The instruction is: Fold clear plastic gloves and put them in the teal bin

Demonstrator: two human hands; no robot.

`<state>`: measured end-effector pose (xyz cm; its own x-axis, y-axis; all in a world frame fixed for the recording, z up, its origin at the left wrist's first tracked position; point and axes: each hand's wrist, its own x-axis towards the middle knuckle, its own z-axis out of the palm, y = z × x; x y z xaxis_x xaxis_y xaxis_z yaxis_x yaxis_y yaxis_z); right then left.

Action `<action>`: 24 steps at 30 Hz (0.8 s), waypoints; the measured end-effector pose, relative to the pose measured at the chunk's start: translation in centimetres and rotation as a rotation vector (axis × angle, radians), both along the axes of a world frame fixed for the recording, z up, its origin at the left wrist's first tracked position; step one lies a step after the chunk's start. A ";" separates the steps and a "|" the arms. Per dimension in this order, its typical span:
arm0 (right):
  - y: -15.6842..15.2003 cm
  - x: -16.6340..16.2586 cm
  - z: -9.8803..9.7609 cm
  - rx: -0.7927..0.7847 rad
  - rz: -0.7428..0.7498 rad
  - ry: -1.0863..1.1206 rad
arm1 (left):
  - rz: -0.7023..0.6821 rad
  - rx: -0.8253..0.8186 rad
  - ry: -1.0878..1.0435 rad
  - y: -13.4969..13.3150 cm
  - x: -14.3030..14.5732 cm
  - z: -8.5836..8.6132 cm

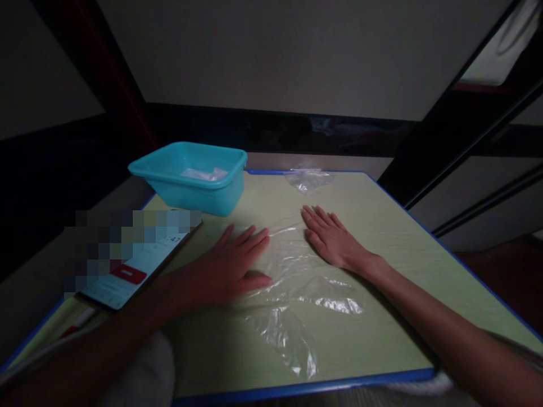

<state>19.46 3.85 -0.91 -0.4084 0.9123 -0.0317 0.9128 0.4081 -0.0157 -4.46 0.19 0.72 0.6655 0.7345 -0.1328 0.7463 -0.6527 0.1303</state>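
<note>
A clear plastic bag [282, 277] lies spread out and wrinkled on the table, its two handle-like ends pointing toward me. Over its left side is my left hand [237, 263], fingers spread and slightly blurred, with the thumb on or just above the film. My right hand [328, 234] rests palm down at the bag's upper right edge, fingers stretched out flat. Neither hand grasps anything. How much of the bag lies under the palms is hidden.
A turquoise plastic basin [199, 192] with whitish, crumpled material inside stands at the back left. In front of it lies a lit phone [139, 265], partly pixelated. Another clear plastic piece [309, 180] sits at the far edge of the blue-rimmed table [407, 294]. A red-and-white pen-like object [78, 322] is at lower left.
</note>
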 end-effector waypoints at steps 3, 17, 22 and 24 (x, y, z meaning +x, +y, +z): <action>-0.2 -0.3 0.0 0.006 -0.017 0.001 | 0.040 0.048 -0.061 -0.1 0.6 0.3; -1.3 -2.6 -0.2 0.031 0.062 0.037 | 0.100 0.108 -0.214 -0.5 4.3 -1.8; -1.5 -2.7 -0.1 0.041 0.092 0.026 | 0.115 0.129 -0.182 -0.2 4.5 -2.3; -1.5 -2.7 0.0 0.033 0.084 0.000 | 0.114 0.145 -0.150 -0.2 4.5 -2.6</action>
<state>16.76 2.33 -0.94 -0.4832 0.8755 -0.0026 0.8755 0.4832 -0.0007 0.04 0.02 -1.88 0.5813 0.8103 0.0740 0.7958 -0.5851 0.1562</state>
